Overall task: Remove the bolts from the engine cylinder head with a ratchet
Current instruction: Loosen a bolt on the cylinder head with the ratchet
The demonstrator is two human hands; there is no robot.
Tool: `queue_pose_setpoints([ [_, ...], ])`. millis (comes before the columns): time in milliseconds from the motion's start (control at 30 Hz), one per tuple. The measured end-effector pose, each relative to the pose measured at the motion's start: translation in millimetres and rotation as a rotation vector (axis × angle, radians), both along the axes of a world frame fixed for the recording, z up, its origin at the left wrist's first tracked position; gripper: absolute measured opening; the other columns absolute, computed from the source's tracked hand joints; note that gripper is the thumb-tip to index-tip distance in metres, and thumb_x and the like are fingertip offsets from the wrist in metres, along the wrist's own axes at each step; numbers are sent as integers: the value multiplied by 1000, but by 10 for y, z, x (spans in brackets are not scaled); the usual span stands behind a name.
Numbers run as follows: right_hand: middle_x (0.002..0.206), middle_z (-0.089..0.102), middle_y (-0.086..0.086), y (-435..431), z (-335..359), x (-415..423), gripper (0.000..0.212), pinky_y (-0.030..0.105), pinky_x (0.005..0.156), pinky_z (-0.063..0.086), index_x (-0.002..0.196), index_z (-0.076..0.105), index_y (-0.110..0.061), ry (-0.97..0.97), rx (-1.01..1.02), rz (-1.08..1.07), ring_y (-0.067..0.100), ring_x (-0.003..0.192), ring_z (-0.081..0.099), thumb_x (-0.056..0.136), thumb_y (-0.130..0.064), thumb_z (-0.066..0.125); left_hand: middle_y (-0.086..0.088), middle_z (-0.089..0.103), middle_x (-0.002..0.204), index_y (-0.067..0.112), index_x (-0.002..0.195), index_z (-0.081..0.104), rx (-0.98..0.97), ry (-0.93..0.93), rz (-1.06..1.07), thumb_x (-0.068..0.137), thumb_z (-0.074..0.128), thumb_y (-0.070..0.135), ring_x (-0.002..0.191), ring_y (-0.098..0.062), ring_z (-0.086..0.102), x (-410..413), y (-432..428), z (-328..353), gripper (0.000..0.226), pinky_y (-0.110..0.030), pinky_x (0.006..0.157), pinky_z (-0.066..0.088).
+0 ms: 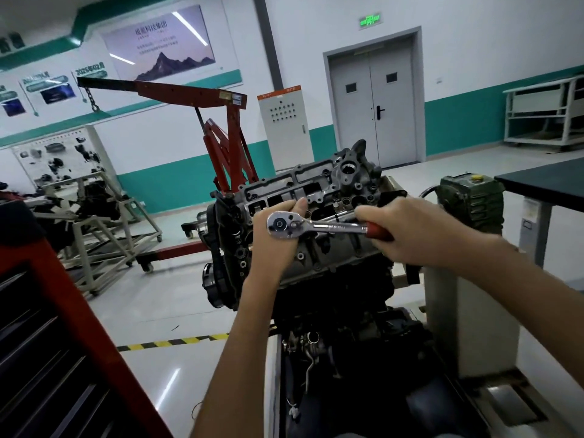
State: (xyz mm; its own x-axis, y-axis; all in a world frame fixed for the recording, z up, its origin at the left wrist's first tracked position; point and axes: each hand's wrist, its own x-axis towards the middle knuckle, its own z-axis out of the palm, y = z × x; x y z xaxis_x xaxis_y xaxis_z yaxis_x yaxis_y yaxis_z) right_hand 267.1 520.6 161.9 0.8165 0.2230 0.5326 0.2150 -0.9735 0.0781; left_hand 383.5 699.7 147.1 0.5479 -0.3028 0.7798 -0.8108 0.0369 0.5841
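A chrome ratchet (311, 227) with a red handle lies level above the grey engine cylinder head (319, 184), which sits tilted on a stand. My right hand (410, 232) grips the red handle. My left hand (276, 238) cups the ratchet's round head from below, with the thumb up beside it. What is under the ratchet head is hidden by my left hand. Several bolt holes show on the head's upper face.
A red tool cabinet (63, 327) stands at the near left. A red engine hoist (227, 147) is behind the engine. A grey stand column (467, 311) and a green gearbox (471, 200) rise at the right. Another engine stand (104, 222) is at the far left.
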Motion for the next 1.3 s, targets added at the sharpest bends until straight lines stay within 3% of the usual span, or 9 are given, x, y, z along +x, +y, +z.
queue_pose_setpoints([
  [200,54,43,-7,846,-1002,-116,17,21,43,36,86,46,-18,27,815,126,6,40,42,81,-14,61,3,30,47,-4,53,36,-239,97,38,97,53,10,44,-8,26,-51,-209,-98,50,-23,47,24],
  [300,60,44,3,1333,-1234,-35,15,19,44,34,87,45,-16,41,1083,209,9,43,38,82,-15,59,5,26,48,6,51,35,-247,50,115,97,53,6,44,-3,23,-65,-269,-59,49,-21,46,22],
  [433,67,49,0,924,-983,-59,27,20,47,42,96,40,-33,128,761,179,8,47,44,82,-17,57,5,30,48,0,53,40,-142,61,63,97,54,10,43,-3,26,54,-63,-64,47,-21,47,23],
  [533,62,52,-8,377,-477,-72,19,16,41,42,90,45,-25,234,403,153,5,44,53,82,-11,55,1,32,48,-5,52,39,-10,11,-32,96,55,10,44,-6,27,79,94,-19,50,-21,47,23],
  [667,57,48,-12,-25,129,66,17,18,47,45,99,52,-20,16,-57,-10,3,49,53,84,-14,54,11,31,47,2,52,38,91,-46,-27,97,56,13,46,-4,25,43,80,44,49,-18,49,23],
  [867,56,47,-11,347,-495,-68,29,16,42,42,81,37,-33,41,382,59,2,43,49,80,-12,57,13,35,37,-2,51,48,-155,106,43,97,53,7,38,-1,30,12,-83,-24,47,-13,44,25],
  [1067,58,47,4,1216,-1117,-32,13,18,40,38,89,46,-16,101,1001,200,10,40,44,82,-13,58,10,30,45,8,49,40,-167,72,153,97,52,9,43,-4,24,-44,-197,-1,49,-20,47,23],
  [1167,60,50,2,879,-908,-57,17,25,43,40,93,47,-17,93,748,164,18,45,49,79,-13,57,12,28,44,19,49,35,-107,67,72,98,53,9,42,-3,23,7,-67,0,52,-20,46,21],
  [1300,59,47,-11,210,-250,-17,16,17,39,40,89,43,-24,121,156,23,3,46,51,84,-12,52,4,32,48,8,51,39,69,34,-24,97,55,10,44,-5,27,26,83,55,48,-19,48,24],
])
